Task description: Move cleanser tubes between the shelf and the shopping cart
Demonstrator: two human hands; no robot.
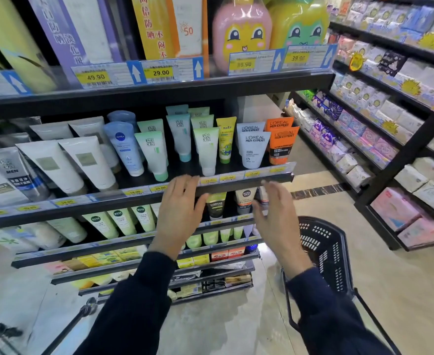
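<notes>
The cleanser tubes [205,149] stand cap-down in rows on the middle shelf [236,181], leaning back behind a strip of yellow price tags [159,188]. From the right end there are orange L'Oreal Men Expert tubes [281,146], grey-white L'Oreal Men Expert tubes [253,149], a yellow tube with a green cap [225,139], several pale green and light blue tubes, a blue Nivea tube [125,147] and plain white tubes [88,162] further left. Both hands are raised in front of this shelf's edge and hold nothing. The left hand [178,211] has straight, slightly spread fingers whose tips reach the price strip just below the pale green tube. The right hand [277,216] is turned edge-on with its fingers straight and together, near the right end of the shelf, apart from the tubes. Both arms wear dark sleeves [134,303]. Below the hands, lower shelves carry more tubes, including a Nivea Men tube [245,199], and small boxes. Under the right forearm sits a black perforated shopping basket [328,252] on the pale floor. The shelf above holds tall boxes and two cartoon-faced bottles, pink [241,34] and yellow-green [300,26]. Across the aisle to the right, dark shelving [403,155] is stacked with soft packaged goods.
</notes>
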